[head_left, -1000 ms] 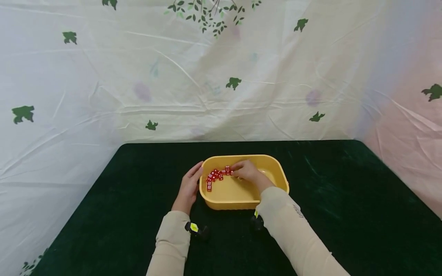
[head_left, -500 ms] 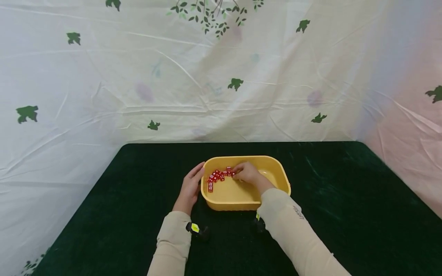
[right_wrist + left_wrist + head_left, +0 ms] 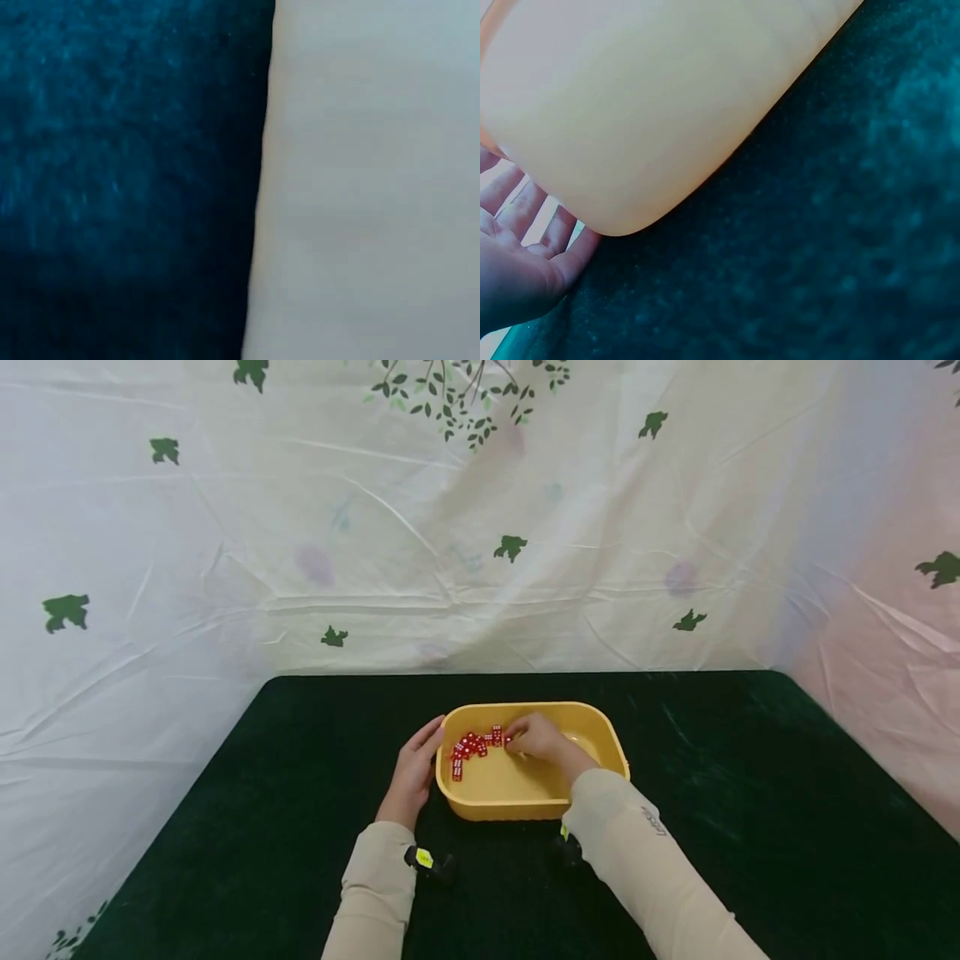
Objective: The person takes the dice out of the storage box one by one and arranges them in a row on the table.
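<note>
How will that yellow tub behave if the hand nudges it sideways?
The yellow tub looks like thin plastic holding only some small red dice, so it is probably light. On the dark cloth it likely drags rather than glides; the left hand steadies its side.

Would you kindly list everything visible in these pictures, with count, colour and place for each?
tub: one, yellow, on the table near its middle.
dice: a cluster, too small to count, red with white pips, inside the tub at its left and far side.
table: one, covered in dark green cloth, fills the lower part of the head view.
backdrop sheet: one, white with green leaf prints, hangs behind and beside the table.
wrist cameras: two, black, one with a yellow tag, under the forearms.
sleeves: two, beige, on both forearms.
left hand: fingers straight, resting against the tub's outer left wall.
right hand: inside the tub, fingers curled at the dice.
</note>
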The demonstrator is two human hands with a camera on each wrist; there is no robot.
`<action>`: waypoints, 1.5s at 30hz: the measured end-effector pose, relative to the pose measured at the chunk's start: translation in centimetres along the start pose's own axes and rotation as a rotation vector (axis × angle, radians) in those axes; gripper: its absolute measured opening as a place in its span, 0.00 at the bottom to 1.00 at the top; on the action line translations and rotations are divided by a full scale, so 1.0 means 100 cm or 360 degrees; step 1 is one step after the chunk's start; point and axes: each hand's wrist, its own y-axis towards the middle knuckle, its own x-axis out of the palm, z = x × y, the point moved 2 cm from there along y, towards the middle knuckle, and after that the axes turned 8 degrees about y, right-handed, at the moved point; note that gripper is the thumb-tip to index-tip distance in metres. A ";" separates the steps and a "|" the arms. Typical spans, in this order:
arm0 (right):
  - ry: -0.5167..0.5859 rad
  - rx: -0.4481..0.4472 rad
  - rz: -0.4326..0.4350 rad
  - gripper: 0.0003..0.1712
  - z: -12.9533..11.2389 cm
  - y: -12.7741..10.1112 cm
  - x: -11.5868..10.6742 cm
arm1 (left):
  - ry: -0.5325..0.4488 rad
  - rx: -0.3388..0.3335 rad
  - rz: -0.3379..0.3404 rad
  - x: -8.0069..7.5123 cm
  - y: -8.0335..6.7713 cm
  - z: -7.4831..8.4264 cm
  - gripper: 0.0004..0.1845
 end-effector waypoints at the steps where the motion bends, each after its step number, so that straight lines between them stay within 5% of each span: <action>1: 0.0011 0.0013 -0.0010 0.10 0.000 -0.001 -0.001 | 0.0001 0.0003 0.0002 0.000 0.000 -0.001 0.20; 28: -0.0033 -0.0171 0.0043 0.13 -0.008 -0.044 -0.090 | 0.0034 -0.0006 0.0017 0.000 -0.001 -0.003 0.22; 45: 0.0050 -0.0059 0.0185 0.16 0.032 -0.072 -0.143 | 0.0011 -0.0019 0.0006 0.001 0.001 -0.001 0.21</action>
